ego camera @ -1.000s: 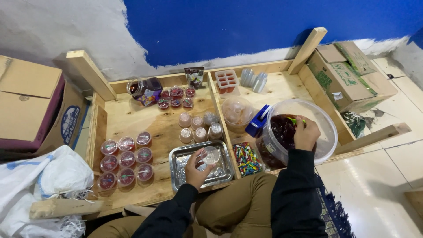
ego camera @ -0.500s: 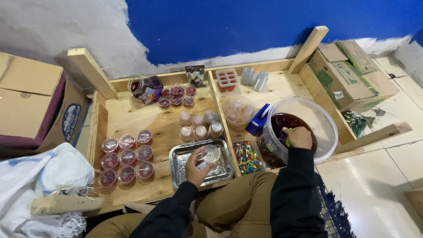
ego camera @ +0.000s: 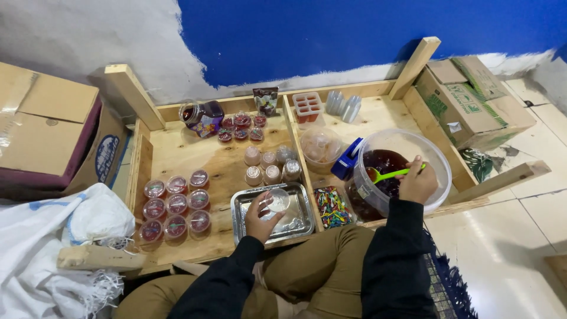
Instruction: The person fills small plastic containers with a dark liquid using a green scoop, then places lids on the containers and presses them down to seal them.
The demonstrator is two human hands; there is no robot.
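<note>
Left hand (ego camera: 260, 215) clamped on 1 clear round plastic cup (ego camera: 276, 201) over steel tray (ego camera: 242, 215). Right hand (ego camera: 417, 182) grips green plastic spoon (ego camera: 387, 175) in translucent bucket (ego camera: 440, 177) of dark glossy jelly (ego camera: 384, 162).

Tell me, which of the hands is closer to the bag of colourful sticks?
Left. The left hand holds a cup just beside the colourful sticks; the right hand is farther, over the bucket.

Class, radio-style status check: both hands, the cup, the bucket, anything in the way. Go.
Left hand holds small clear cup over metal tray. Right hand holds green spoon in bucket of dark jelly. Nothing between them.
</note>
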